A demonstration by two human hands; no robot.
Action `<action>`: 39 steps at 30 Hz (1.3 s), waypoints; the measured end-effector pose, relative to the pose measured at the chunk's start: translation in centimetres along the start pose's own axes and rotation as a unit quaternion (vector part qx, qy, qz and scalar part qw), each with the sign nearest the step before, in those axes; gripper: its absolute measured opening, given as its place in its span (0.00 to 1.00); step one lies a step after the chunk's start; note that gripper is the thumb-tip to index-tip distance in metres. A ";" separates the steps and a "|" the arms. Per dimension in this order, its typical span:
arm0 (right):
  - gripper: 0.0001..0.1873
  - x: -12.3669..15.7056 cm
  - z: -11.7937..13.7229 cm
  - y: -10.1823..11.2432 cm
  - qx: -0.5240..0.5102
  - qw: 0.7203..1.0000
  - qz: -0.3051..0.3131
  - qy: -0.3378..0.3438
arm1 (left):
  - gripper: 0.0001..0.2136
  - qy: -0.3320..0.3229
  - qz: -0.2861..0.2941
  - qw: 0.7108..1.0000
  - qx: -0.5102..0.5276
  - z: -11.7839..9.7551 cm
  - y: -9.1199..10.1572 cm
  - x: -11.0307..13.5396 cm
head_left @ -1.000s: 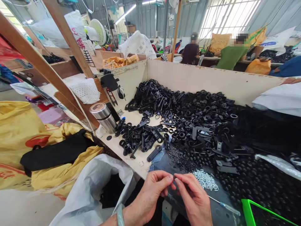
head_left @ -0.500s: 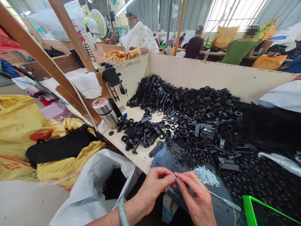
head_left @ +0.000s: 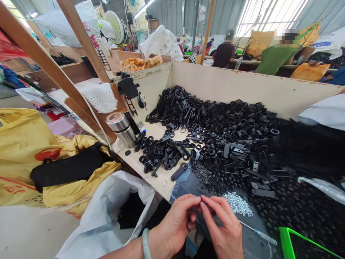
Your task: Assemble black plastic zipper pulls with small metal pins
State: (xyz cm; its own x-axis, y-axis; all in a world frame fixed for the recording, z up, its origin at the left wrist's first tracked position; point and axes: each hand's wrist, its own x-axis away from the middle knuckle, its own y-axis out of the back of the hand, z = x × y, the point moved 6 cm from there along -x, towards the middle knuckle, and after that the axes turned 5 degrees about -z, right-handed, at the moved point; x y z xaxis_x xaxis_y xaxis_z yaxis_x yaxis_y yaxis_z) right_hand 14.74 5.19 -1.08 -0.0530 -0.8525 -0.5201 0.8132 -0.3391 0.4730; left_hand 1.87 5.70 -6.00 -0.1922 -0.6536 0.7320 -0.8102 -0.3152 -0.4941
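Note:
My left hand [head_left: 176, 219] and my right hand [head_left: 222, 221] meet fingertip to fingertip over the front edge of the bench. Both are pinched closed around something too small and too covered to make out. Just beyond my right hand lies a heap of short silver pins [head_left: 237, 203]. Behind it spreads a pile of tiny dark metal pieces [head_left: 205, 176]. A screwdriver [head_left: 257, 232] with a clear handle rests to the right of my right hand. One flat black lever-shaped part [head_left: 179, 172] lies apart on the pale board, beyond my left hand.
Black plastic parts [head_left: 183, 104] are heaped across the bench, with round black balls [head_left: 296, 205] at right. A green-rimmed tray [head_left: 287, 241] stands at front right, a steel flask [head_left: 121, 129] at left. Below hangs an open white sack [head_left: 99, 212]. Two people [head_left: 277, 55] sit beyond the partition.
Both hands stay together; my left thumb and fingers have shifted slightly, hiding more of the small thing between them. The view has moved a little. Nothing on the bench visibly changed.

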 end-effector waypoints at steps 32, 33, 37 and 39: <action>0.04 -0.3 0.2 -0.7 0.059 0.996 0.032 0.052 | 0.09 -0.022 0.001 0.998 -0.052 0.5 0.7 -0.3; 0.04 -0.2 0.1 -0.8 0.056 0.997 0.033 0.050 | 0.10 -0.020 0.002 0.999 -0.050 0.5 0.7 -0.4; 0.04 0.2 -0.2 -1.1 0.052 0.997 0.041 0.041 | 0.10 -0.009 -0.001 0.999 -0.054 1.1 0.9 -0.4; 0.03 0.3 -0.4 -1.1 0.049 0.997 0.044 0.043 | 0.11 -0.010 -0.006 0.996 -0.091 1.2 1.2 -0.3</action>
State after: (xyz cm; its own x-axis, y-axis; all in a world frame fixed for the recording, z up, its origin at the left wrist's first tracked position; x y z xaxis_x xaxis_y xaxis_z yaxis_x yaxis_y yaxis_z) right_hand 14.11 5.49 -2.06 0.0695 -0.8447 -0.5307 0.7519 -0.3053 0.5844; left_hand 1.62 4.68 -7.39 -0.1718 -0.6643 0.7274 -0.8997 -0.1949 -0.3905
